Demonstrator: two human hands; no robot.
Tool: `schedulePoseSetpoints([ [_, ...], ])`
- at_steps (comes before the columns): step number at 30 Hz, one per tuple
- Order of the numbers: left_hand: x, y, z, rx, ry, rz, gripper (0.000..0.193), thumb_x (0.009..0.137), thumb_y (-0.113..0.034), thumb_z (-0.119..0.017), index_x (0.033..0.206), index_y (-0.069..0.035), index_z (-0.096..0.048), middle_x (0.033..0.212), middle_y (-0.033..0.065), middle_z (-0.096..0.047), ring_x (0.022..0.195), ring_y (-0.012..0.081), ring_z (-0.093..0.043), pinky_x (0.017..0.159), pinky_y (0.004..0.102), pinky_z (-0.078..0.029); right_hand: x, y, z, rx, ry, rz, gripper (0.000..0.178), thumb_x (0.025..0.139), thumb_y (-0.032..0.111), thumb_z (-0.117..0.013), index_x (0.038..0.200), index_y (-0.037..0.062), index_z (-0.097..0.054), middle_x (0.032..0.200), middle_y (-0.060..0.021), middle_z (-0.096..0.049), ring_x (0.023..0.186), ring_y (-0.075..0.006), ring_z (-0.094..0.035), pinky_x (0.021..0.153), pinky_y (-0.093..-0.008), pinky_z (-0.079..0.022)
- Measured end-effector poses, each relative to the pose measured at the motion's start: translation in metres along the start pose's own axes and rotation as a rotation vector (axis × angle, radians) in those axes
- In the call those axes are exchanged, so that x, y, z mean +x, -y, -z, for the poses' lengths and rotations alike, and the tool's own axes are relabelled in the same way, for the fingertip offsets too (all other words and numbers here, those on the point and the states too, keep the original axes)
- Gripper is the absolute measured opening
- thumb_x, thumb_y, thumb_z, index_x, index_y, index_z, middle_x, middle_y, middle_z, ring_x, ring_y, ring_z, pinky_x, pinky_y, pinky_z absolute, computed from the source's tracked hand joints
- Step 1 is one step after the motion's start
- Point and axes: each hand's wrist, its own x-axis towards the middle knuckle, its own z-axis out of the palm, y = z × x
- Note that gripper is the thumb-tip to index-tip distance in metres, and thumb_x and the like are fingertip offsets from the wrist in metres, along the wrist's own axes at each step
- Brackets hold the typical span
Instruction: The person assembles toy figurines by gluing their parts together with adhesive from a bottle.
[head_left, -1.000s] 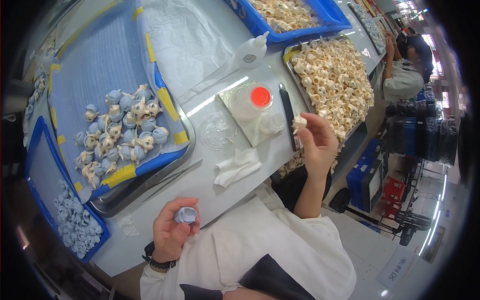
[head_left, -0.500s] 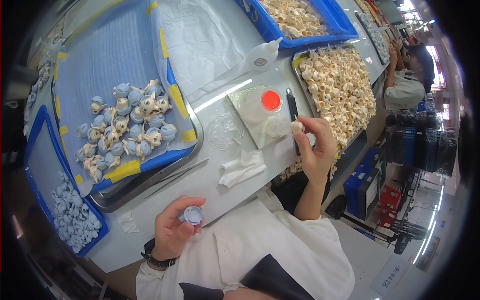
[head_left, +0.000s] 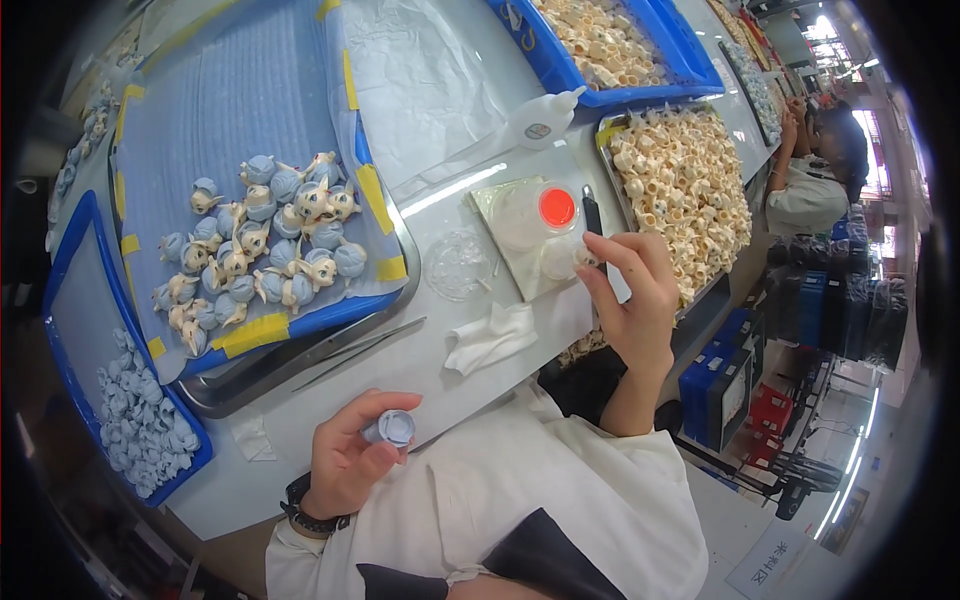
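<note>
My left hand (head_left: 345,458) curls around a hollow light-blue doll hair piece (head_left: 396,428), its round opening facing up. It is held near my lap at the table's front edge. My right hand (head_left: 640,310) pinches a small cream doll head (head_left: 586,258) between thumb and fingertips, mostly covered by them. Right beside it stands a small clear cup (head_left: 560,260). A wider clear container with an orange-red disc (head_left: 557,208) is just behind, on a pale square pad (head_left: 525,285). A black-handled tool (head_left: 591,215) lies by my right fingers.
On the left, a paper-lined tray (head_left: 240,110) holds several blue-haired doll heads (head_left: 240,260). A blue bin (head_left: 205,455) contains loose blue hair pieces. Cream heads fill a metal tray (head_left: 680,190) and a blue crate (head_left: 700,85). Tweezers (head_left: 360,350), crumpled tissue (head_left: 490,340) and a white squeeze bottle (head_left: 545,118) lie between.
The view has shifted slightly. My right hand has moved a little left, bringing the doll head close against the small clear cup. My left hand keeps its hold on the blue hair piece.
</note>
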Motion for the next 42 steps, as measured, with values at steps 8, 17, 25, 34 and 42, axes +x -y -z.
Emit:
schedulePoseSetpoints([
  [8,-0.001,0.001,-0.001,-0.011,-0.046,-0.008,0.05,0.082,-0.033,-0.058,0.112,0.006,-0.05,0.086,0.0055,-0.051,0.069,0.0079,-0.049,0.062,0.0191,-0.04,-0.007,-0.004,-0.004,0.089,-0.082,-0.063,0.03,0.061,0.0,-0.071,0.09,0.003,-0.063,0.078,-0.008,-0.054,0.07,-0.0197,-0.05,0.057,-0.0273,-0.041],
  [17,-0.002,0.006,0.001,-0.087,-0.13,-0.05,0.05,0.081,-0.031,-0.059,0.111,0.007,-0.049,0.081,0.0052,-0.052,0.065,0.0078,-0.049,0.058,0.0191,-0.039,-0.022,-0.019,-0.021,0.27,-0.207,-0.117,0.03,0.061,0.0,-0.072,0.09,0.0011,-0.064,0.078,-0.0081,-0.055,0.071,-0.0179,-0.052,0.06,-0.0251,-0.041],
  [25,-0.001,0.007,0.0,-0.092,-0.142,-0.058,0.048,0.081,-0.028,-0.059,0.112,0.007,-0.049,0.08,0.0053,-0.053,0.063,0.0073,-0.048,0.057,0.0188,-0.039,-0.022,-0.016,-0.032,0.333,-0.272,-0.122,0.029,0.063,0.003,-0.073,0.091,0.0015,-0.064,0.079,-0.0073,-0.055,0.072,-0.0175,-0.052,0.061,-0.0246,-0.041],
  [34,-0.001,0.006,-0.001,-0.112,-0.162,-0.059,0.048,0.081,-0.029,-0.059,0.112,0.006,-0.048,0.078,0.0046,-0.053,0.062,0.0073,-0.048,0.057,0.019,-0.039,-0.021,-0.013,-0.028,0.262,-0.297,-0.108,0.031,0.062,0.004,-0.073,0.091,0.0034,-0.065,0.076,-0.005,-0.05,0.069,-0.0167,-0.048,0.058,-0.0253,-0.038],
  [42,-0.001,0.005,-0.001,-0.079,-0.13,-0.055,0.048,0.081,-0.029,-0.059,0.112,0.006,-0.049,0.081,0.0052,-0.052,0.065,0.0078,-0.048,0.058,0.0191,-0.039,0.011,0.006,0.009,-0.231,0.051,0.139,0.024,0.063,0.01,-0.069,0.087,0.0091,-0.062,0.078,-0.0028,-0.053,0.081,-0.0232,-0.049,0.074,-0.0356,-0.036],
])
